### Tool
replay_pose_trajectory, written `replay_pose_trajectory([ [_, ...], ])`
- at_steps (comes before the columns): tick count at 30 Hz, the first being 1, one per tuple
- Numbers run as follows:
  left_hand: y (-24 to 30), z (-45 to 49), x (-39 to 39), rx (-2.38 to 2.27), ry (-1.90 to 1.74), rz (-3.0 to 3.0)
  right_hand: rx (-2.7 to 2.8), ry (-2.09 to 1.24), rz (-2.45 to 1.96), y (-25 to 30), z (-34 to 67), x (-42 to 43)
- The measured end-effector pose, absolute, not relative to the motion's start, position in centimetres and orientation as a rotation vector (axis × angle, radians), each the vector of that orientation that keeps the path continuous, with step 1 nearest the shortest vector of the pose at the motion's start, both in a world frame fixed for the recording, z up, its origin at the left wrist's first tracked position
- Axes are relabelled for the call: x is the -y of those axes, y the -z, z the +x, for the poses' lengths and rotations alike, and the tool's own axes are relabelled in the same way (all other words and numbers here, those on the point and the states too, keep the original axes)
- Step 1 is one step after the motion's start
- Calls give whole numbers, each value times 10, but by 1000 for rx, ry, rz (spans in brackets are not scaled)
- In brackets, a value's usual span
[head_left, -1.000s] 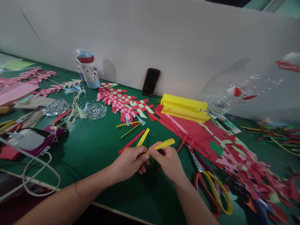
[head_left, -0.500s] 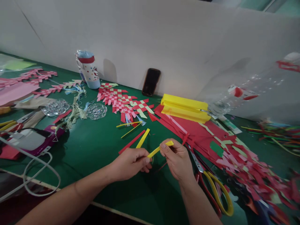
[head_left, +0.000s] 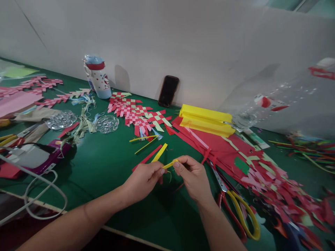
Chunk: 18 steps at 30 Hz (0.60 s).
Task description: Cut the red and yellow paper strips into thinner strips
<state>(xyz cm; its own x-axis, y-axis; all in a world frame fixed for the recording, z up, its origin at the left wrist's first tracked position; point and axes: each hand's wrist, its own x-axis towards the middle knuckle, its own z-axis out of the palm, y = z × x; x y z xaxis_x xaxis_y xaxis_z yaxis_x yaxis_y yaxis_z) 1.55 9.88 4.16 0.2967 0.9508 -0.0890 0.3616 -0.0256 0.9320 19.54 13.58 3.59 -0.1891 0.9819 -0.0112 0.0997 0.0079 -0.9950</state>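
Between my two hands is a narrow yellow paper strip [head_left: 169, 164]. My left hand [head_left: 144, 178] pinches one end, and my right hand [head_left: 192, 176] grips the other between thumb and fingers. Just beyond my left hand lie another yellow strip [head_left: 159, 152] and a red paper strip [head_left: 148, 157]. Thin yellow slivers [head_left: 142, 138] rest farther back. Scissors [head_left: 229, 197] with yellow and red handles lie to the right of my right hand. Woven red, pink and green paper fish [head_left: 134, 115] are spread behind the strips.
A folded yellow sheet [head_left: 206, 120] lies on red sheets [head_left: 217, 150], with paper scraps [head_left: 285, 195] to the right. A phone [head_left: 169, 91] leans on the wall. A drinking bottle [head_left: 98, 77], bead trays [head_left: 107, 124], a white cable [head_left: 39, 188] and a tilted plastic bottle [head_left: 272, 103] stand or lie around.
My right hand has slid along the yellow strip toward my left hand. Less of the strip shows, and its far end no longer sticks out past my right fingers.
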Motion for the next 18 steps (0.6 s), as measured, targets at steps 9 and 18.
replay_pose_trajectory([
  [9,-37,16,-98,-1273,-734,1671,1447,-1360,-1127,-35,196,-136],
  [18,-37,17,-99,-1268,-740,1709,1484,-1349,-1134,-33,196,-137],
])
